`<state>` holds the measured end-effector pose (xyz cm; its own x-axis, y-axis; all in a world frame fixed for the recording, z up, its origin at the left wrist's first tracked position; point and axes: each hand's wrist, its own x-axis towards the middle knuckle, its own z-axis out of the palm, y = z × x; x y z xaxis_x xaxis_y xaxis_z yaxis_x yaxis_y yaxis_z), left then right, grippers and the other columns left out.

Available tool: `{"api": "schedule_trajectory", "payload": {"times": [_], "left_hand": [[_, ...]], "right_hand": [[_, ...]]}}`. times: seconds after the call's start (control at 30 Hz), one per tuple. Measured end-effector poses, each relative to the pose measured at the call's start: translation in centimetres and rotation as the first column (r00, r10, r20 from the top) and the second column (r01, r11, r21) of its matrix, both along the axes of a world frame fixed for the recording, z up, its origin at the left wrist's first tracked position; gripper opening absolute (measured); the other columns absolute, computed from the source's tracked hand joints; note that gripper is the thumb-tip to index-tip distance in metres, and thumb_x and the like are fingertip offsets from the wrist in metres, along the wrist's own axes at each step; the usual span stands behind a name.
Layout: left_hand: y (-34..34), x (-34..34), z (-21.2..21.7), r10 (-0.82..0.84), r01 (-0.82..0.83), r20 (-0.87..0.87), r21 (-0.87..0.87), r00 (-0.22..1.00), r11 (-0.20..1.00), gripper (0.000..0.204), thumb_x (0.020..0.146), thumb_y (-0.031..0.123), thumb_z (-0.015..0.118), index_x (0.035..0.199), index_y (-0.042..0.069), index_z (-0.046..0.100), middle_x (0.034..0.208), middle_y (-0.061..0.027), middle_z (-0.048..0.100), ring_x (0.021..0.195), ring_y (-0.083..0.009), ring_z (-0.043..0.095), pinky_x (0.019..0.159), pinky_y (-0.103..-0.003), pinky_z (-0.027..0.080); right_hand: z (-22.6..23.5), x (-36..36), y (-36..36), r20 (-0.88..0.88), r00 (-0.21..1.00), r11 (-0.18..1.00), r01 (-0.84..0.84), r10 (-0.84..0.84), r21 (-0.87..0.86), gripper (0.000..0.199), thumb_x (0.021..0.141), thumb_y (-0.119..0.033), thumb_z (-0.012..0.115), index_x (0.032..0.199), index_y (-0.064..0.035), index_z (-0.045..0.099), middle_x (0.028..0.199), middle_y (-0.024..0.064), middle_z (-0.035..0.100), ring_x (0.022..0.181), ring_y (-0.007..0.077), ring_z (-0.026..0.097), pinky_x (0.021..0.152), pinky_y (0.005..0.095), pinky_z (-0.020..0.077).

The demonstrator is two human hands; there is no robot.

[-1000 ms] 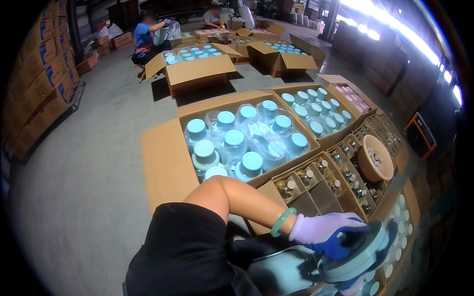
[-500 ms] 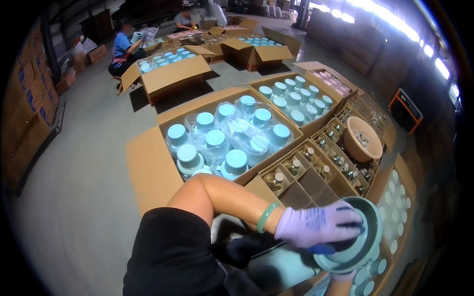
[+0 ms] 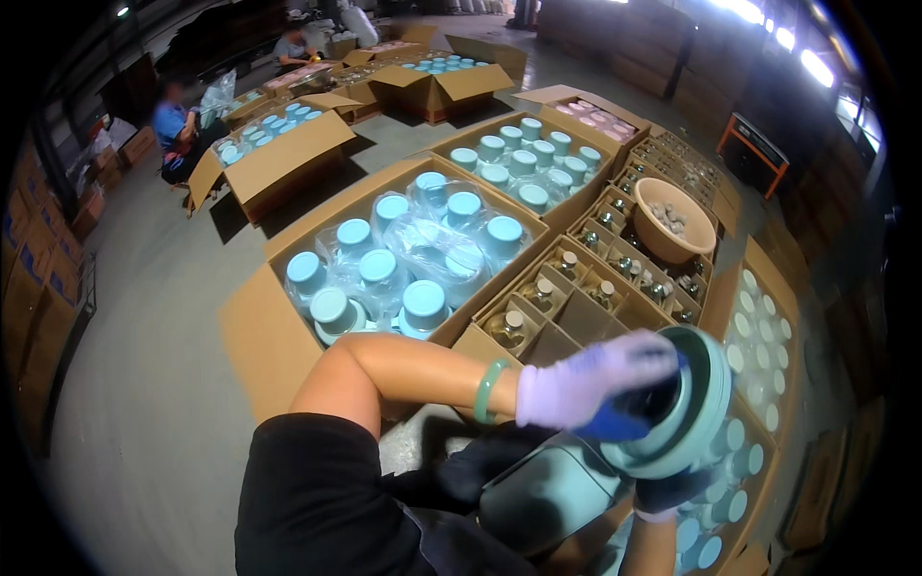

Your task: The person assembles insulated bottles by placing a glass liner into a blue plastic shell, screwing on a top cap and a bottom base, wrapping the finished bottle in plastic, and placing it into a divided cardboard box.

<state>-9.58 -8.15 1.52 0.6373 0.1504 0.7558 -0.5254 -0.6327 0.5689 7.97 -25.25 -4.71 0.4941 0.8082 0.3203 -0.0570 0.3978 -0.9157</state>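
Observation:
My left hand (image 3: 588,386), in a pale purple glove with a blue palm, reaches across my body and grips the rim of a teal round bowl (image 3: 696,408) that is tipped on its side, opening to the left. My right hand (image 3: 669,492), in a dark glove, holds the bowl from below and is mostly hidden by it. A green bangle (image 3: 488,389) sits on my left wrist. Under the bowl lies a grey-green flat container (image 3: 547,494).
Open cardboard boxes of jars with light blue lids (image 3: 413,254) stand ahead and to the right (image 3: 754,384). A divided box of glass jars (image 3: 576,298) holds a tan bowl (image 3: 672,223). A seated person (image 3: 178,120) works at the back left. Stacked cartons (image 3: 38,278) line the left.
The teal bowl has been lifted and tipped onto its side. My left hand has shifted from its top to its rim. The view has swung left.

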Motion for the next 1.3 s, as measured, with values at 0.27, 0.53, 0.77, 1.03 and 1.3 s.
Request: {"api": "schedule_trajectory", "payload": {"times": [0.27,0.53,0.77,1.03,1.3], "left_hand": [[1.0,2.4,0.4,0.117,-0.149,0.093,0.566,0.989,0.811,0.047,0.086,0.013,0.066,0.129,-0.001,0.055,0.134,-0.0223,0.048,0.123,-0.0467,0.046,0.106,-0.052,0.039],[2.4,5.1,1.3,0.144,-0.172,0.095,0.57,0.985,0.803,0.06,0.077,0.014,0.077,0.133,0.002,0.057,0.133,-0.0234,0.05,0.125,-0.0434,0.048,0.104,-0.05,0.043],[5.4,9.7,-0.4,0.218,-0.276,0.212,0.306,0.953,0.911,0.054,0.091,0.018,0.065,0.142,0.007,0.049,0.144,-0.0192,0.042,0.134,-0.0382,0.042,0.116,-0.046,0.029],[7.3,13.9,-14.0,-0.608,0.295,-0.141,-0.774,0.782,0.56,0.071,0.104,0.056,0.033,0.15,0.002,0.036,0.153,-0.0148,0.041,0.142,-0.0268,0.037,0.12,-0.041,0.026],[5.3,12.8,-13.9,-0.548,0.238,-0.187,-0.754,0.815,0.612,0.043,0.106,0.033,0.044,0.132,0.0,0.055,0.128,-0.0099,0.06,0.119,-0.0175,0.056,0.107,-0.034,0.043]], "right_hand": [[4.6,-0.7,1.1,-0.587,0.725,0.932,-0.265,0.361,0.246,0.063,0.103,-0.052,0.04,0.146,-0.007,0.044,0.146,0.0131,0.05,0.133,0.0274,0.048,0.115,0.0433,0.0343],[5.8,1.0,1.8,0.603,0.784,0.988,0.114,-0.151,0.1,0.049,0.105,-0.026,0.04,0.146,0.0013,0.04,0.141,0.0158,0.053,0.129,0.0247,0.053,0.111,0.037,0.0405],[9.8,8.4,1.7,0.25,0.962,0.978,-0.056,0.106,-0.2,0.041,0.095,-0.02,0.064,0.131,0.0007,0.06,0.105,0.0067,0.069,0.093,0.0119,0.063,0.081,0.027,0.051],[4.8,13.6,2.9,0.412,0.694,0.733,-0.247,0.59,-0.634,0.047,0.087,-0.021,0.07,0.13,-0.0019,0.062,0.134,0.0099,0.064,0.117,0.0181,0.061,0.103,0.0334,0.0456],[3.9,13.6,2.6,0.368,0.714,0.721,-0.274,0.596,-0.637,0.051,0.086,-0.02,0.071,0.129,0.0034,0.061,0.134,0.0153,0.063,0.124,0.0251,0.058,0.105,0.0366,0.0435]]}}
